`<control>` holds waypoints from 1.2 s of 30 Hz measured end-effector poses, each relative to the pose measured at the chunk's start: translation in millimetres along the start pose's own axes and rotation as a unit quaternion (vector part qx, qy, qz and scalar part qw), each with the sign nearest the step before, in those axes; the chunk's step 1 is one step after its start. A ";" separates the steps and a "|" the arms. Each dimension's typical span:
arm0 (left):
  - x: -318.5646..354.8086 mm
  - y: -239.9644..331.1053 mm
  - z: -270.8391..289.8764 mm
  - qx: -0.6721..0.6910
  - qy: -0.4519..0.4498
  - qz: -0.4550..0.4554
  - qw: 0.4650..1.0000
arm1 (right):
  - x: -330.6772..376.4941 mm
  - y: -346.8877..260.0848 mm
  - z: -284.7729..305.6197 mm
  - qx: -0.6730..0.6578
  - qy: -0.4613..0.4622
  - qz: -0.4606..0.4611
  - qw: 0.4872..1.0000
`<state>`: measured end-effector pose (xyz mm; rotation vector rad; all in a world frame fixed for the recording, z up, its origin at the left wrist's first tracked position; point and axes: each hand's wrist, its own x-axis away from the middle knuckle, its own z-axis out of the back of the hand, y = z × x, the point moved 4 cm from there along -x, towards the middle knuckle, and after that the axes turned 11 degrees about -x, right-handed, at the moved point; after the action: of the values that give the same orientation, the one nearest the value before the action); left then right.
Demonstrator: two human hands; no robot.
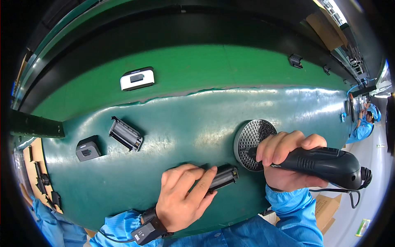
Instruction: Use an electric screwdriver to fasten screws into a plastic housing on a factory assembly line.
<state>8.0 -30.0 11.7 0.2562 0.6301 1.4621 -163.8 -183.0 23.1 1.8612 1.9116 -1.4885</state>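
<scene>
My left hand [183, 197] presses down on a small black ribbed part [222, 177] lying on the teal mat [177, 123], fingers wrapped over its left end. My right hand [284, 158] grips a black electric screwdriver [325, 164] whose tip end rests over a round grey perforated tray [251, 138]. The tool's cord hangs off to the right. The screwdriver's bit is hidden behind my fingers.
A second black ribbed part [125, 133] and a dark grey box-shaped part [87, 148] lie on the mat to the left. A white and black device [137, 78] sits on the green belt [205, 61] behind. A person in blue [364, 127] works at far right.
</scene>
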 end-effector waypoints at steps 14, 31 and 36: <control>1.4 -5.1 1.7 0.047 0.022 0.055 0.997 | 0.0 -35.2 -53.5 0.004 0.043 0.060 0.997; 2.2 -11.9 -1.8 0.077 0.014 0.052 0.996 | 27.6 6.2 -79.9 0.037 -0.034 -0.079 0.996; 3.3 -12.3 -2.6 0.081 0.014 0.055 0.995 | 30.2 4.0 -75.5 -0.011 -0.027 -0.075 0.997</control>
<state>16.9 -28.8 2.2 0.4027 0.7697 1.5242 -127.6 -112.3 40.8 1.6841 2.0756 -1.5352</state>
